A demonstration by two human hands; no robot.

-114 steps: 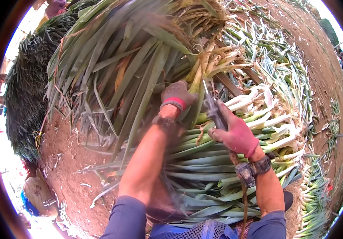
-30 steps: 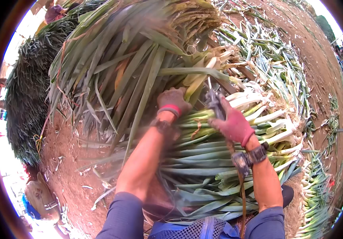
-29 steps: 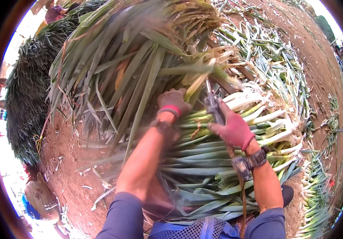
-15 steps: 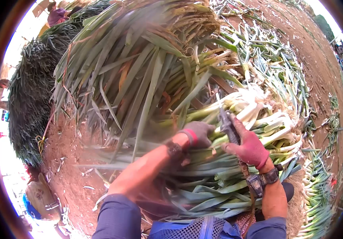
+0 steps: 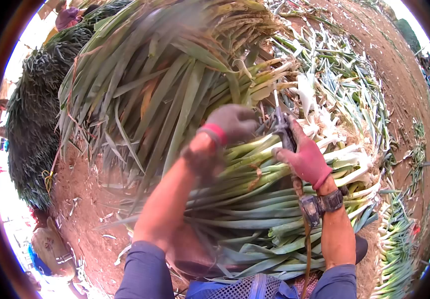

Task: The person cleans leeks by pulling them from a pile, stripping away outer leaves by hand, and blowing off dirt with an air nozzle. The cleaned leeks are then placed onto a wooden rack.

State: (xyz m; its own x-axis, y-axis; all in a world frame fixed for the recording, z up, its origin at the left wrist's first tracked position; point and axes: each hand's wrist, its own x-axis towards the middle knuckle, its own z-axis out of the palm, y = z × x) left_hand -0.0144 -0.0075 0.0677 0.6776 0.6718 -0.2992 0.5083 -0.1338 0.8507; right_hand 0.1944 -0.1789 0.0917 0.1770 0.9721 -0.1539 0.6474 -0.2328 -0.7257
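In a red glove, my right hand (image 5: 305, 157) is wrapped round a dark air-gun-like tool (image 5: 284, 130) with a thin nozzle pointing up and a hose running down past the wrist. My left hand (image 5: 234, 123), in a grey glove with a pink cuff, is blurred beside the tool, over the upper leek stalks; its fingers reach right, and what they hold, if anything, is unclear. Below both hands lie leeks (image 5: 255, 172) with white ends at the right and green leaves at the left. A big heap of untrimmed leeks (image 5: 175, 84) rises above them.
Another dark green leek pile (image 5: 40, 124) stands at the left, a person (image 5: 68, 17) behind it. A second person (image 5: 53, 246) is low at the left. Leaf scraps (image 5: 349, 84) and a row of leeks (image 5: 397, 249) lie along the right.
My left hand has moved up and left, off the lower stalks. My right hand has shifted slightly up and left with the tool. More of the green stalks below the hands shows.
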